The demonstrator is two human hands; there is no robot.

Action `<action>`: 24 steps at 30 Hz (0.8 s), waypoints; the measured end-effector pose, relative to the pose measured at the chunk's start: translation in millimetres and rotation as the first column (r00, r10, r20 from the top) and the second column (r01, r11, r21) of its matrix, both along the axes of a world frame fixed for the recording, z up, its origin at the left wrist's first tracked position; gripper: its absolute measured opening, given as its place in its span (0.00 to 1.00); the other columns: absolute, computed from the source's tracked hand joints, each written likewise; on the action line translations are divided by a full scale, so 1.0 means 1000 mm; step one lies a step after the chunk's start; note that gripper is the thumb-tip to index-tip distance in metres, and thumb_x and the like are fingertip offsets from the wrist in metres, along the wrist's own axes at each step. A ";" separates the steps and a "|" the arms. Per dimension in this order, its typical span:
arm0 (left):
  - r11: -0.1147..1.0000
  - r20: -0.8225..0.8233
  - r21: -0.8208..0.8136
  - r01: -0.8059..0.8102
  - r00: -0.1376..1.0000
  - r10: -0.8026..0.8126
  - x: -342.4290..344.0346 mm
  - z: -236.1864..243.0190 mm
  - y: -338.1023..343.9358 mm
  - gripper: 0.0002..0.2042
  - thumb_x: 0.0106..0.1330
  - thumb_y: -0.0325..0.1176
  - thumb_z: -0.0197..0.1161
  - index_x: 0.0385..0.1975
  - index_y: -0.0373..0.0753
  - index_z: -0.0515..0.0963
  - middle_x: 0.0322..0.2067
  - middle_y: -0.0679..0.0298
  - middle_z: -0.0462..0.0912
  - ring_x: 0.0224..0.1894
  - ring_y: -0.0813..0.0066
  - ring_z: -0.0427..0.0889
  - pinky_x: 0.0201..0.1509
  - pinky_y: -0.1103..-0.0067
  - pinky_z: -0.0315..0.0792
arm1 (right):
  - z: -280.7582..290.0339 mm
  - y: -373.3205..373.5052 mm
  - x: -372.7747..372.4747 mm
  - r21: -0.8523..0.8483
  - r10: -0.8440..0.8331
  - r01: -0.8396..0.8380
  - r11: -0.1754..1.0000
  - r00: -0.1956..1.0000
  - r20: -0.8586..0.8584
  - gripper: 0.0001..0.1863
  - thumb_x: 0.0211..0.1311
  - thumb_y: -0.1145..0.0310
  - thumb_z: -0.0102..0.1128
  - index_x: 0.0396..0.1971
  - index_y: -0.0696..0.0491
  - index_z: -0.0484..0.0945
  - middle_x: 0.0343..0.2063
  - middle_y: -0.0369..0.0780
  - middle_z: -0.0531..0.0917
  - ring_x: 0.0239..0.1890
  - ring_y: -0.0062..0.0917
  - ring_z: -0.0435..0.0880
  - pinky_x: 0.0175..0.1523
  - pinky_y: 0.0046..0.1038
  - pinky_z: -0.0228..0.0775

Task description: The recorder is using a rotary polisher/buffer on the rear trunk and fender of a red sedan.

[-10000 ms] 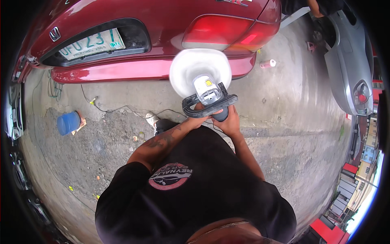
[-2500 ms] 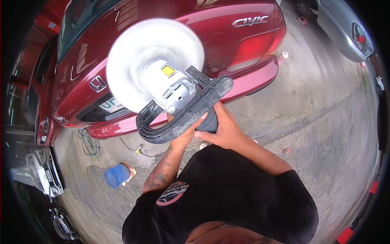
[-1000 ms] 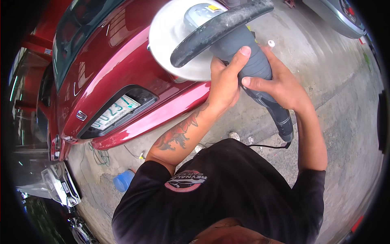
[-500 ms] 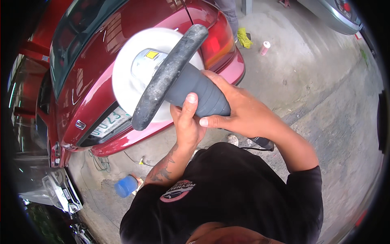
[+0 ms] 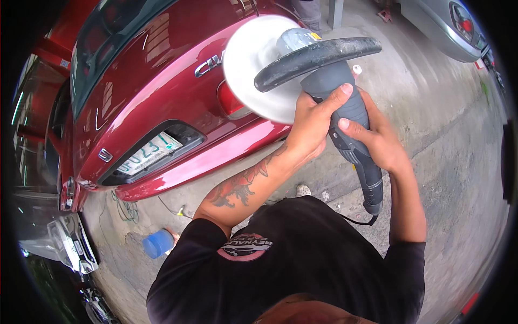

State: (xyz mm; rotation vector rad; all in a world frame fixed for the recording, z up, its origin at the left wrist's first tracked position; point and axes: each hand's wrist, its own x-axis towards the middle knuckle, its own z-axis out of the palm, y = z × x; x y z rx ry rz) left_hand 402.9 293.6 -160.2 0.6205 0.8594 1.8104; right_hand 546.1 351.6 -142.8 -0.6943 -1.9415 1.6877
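Both hands hold a dark grey car polisher (image 5: 353,102) with a round white pad (image 5: 251,70) and a black loop handle (image 5: 318,55). My left hand (image 5: 318,121) is wrapped round the body from the left, thumb on top. From the right, my right hand (image 5: 380,137) grips the same body a little further back. The pad is blurred, as if spinning, and overlaps the rear right corner of a red car (image 5: 156,97); whether it touches the paint is hidden. The polisher's tail (image 5: 372,194) points toward me, with a black cord leaving it.
On the concrete floor stand a blue container (image 5: 158,244) and a coiled green cord (image 5: 125,208). A pink bottle (image 5: 356,71) shows beyond the polisher. A silver car (image 5: 440,27) is at the far right, near a grey post (image 5: 334,13). Another person's legs (image 5: 308,13) show behind the red car.
The polisher has swung to the right with both hands, and its tail has come into view. The car's badge and a tail light, hidden before, now show.
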 end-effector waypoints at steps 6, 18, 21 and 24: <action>0.997 -0.144 -0.073 0.000 0.990 -0.010 -0.034 0.016 -0.002 0.21 0.65 0.40 0.70 0.49 0.30 0.75 0.43 0.57 0.82 0.43 0.72 0.82 0.48 0.74 0.78 | -0.003 -0.006 -0.033 -0.055 -0.035 0.031 0.998 0.997 -0.072 0.45 0.59 0.50 0.69 0.68 0.59 0.58 0.53 0.48 0.78 0.54 0.32 0.80 0.59 0.32 0.72; 0.914 -0.408 -0.057 -0.402 0.845 0.347 -0.112 0.065 -0.079 0.29 0.70 0.52 0.60 0.59 0.32 0.69 0.49 0.51 0.81 0.48 0.62 0.85 0.53 0.69 0.81 | 0.037 -0.033 -0.123 0.151 0.326 -0.319 0.936 0.945 -0.024 0.50 0.54 0.44 0.69 0.69 0.56 0.54 0.45 0.55 0.83 0.51 0.47 0.83 0.57 0.39 0.72; 0.931 -0.419 -0.100 -0.351 0.863 0.281 -0.099 0.037 -0.075 0.29 0.70 0.50 0.61 0.59 0.30 0.68 0.49 0.53 0.80 0.48 0.64 0.84 0.52 0.71 0.80 | 0.006 -0.036 -0.103 0.070 0.255 -0.249 0.966 0.961 -0.105 0.50 0.53 0.47 0.70 0.69 0.54 0.53 0.46 0.55 0.82 0.51 0.48 0.83 0.57 0.39 0.72; 0.955 -0.420 -0.149 -0.258 0.890 0.174 -0.077 0.015 -0.055 0.29 0.67 0.47 0.65 0.58 0.28 0.69 0.48 0.54 0.80 0.47 0.69 0.82 0.51 0.73 0.79 | -0.018 -0.033 -0.077 0.012 0.125 -0.125 0.992 0.986 -0.109 0.51 0.53 0.54 0.73 0.71 0.53 0.52 0.53 0.53 0.79 0.56 0.45 0.81 0.60 0.37 0.71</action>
